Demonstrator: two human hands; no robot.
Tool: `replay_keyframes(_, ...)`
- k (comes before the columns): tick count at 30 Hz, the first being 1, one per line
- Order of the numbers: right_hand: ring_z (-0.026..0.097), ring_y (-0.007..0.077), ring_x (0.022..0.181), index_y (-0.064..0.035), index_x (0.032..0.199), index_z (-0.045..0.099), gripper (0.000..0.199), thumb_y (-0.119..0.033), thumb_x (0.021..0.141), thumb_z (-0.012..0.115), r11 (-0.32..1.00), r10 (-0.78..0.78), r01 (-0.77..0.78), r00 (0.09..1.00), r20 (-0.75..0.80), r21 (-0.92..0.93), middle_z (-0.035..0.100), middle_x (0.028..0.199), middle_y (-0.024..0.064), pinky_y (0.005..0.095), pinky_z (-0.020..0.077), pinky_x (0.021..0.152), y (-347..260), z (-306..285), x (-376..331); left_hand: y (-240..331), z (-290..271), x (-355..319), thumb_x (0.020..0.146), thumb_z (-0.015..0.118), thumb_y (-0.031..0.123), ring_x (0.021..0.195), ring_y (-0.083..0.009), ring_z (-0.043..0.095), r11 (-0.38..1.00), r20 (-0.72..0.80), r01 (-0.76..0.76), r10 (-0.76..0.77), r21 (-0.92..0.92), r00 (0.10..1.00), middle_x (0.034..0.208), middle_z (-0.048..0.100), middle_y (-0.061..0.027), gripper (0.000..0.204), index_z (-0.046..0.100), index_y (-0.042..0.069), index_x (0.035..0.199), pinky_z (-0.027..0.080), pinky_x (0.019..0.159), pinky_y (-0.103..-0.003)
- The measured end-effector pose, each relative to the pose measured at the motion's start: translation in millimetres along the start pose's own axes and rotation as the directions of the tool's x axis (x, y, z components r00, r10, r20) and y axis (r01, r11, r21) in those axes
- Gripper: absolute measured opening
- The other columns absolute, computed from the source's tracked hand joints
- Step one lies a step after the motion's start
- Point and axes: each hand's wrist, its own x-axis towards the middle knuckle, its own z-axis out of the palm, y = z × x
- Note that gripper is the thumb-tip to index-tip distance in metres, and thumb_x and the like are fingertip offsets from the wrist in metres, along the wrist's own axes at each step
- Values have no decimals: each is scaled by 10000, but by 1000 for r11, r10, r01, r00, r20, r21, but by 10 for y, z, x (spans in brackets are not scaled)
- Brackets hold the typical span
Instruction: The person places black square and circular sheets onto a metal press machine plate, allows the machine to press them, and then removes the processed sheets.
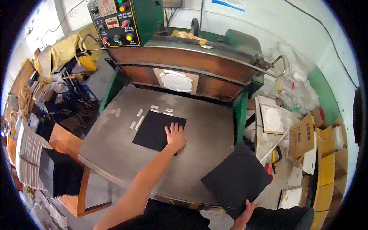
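Head view, looking down: we are standing at the near edge of a grey metal press table (115,142). Our left hand (175,137) is lying flat, fingers spread open, on the near right corner of a black square sheet (155,130) resting on the middle of the table; it is pressing on the sheet, not gripping it. Just beyond the sheet's far left edges, small pale strips (153,112) are lying in an L-shaped line on the metal. Our right hand (243,216) is reaching low at the near right, off the table's edge, with the thumb over the bottom corner of a second black sheet (235,179), pinching it and holding it up. At the far side, the green and brown press (214,65) is rising with a white round die plate (176,81) on its front, and a control panel (113,21) with coloured buttons at far left. Cardboard boxes (306,138) are crowding the right.
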Motion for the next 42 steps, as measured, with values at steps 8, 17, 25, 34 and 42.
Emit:
replay_keyframes(8,602,242,1040,-23,1266,550,441,-162,847,562,992,-108,95,981,-159,-83,630,1151,97,339,457,942,-69,425,-786,-62,46,162,806,653,284,1413,-380,262,996,182,77,-68,-45,981,1435,422,-184,592,481,40,1316,159,1124,-634)
replay_keyframes(17,596,195,1000,-7,1189,597,352,-76,844,615,995,-44,53,993,-114,81,637,1102,61,327,461,907,207,409,-1385,-86,-860,-710,908,629,241,961,-230,658,458,63,-75,277,-886,959,1041,694,-94,324,626,24,1148,521,816,-323)
replay_keyframes(25,622,221,1029,-16,1257,545,362,-76,901,575,967,14,-19,1000,23,255,645,1148,115,363,493,937,439,-97,-1933,176,-1915,-1900,1023,400,382,844,-112,586,190,471,536,756,-822,455,1014,645,-75,443,547,35,1255,511,730,-315)
replay_keyframes(34,642,171,836,7,1195,570,299,-223,1017,497,941,-139,206,958,-251,269,658,909,73,297,511,715,872,-1427,-2969,1225,-1583,-3013,928,536,79,1191,-204,498,154,210,188,918,-970,336,1288,553,-101,426,471,-29,1335,359,1046,-344)
replay_keyframes(42,670,277,697,-7,1059,628,234,-193,952,535,762,-468,-241,437,-768,-601,679,766,143,400,527,654,1039,-3089,-3973,3701,-2580,-3062,960,556,120,1282,-269,459,-156,-13,586,970,-795,242,1387,496,-100,465,424,21,1395,338,1093,-492)
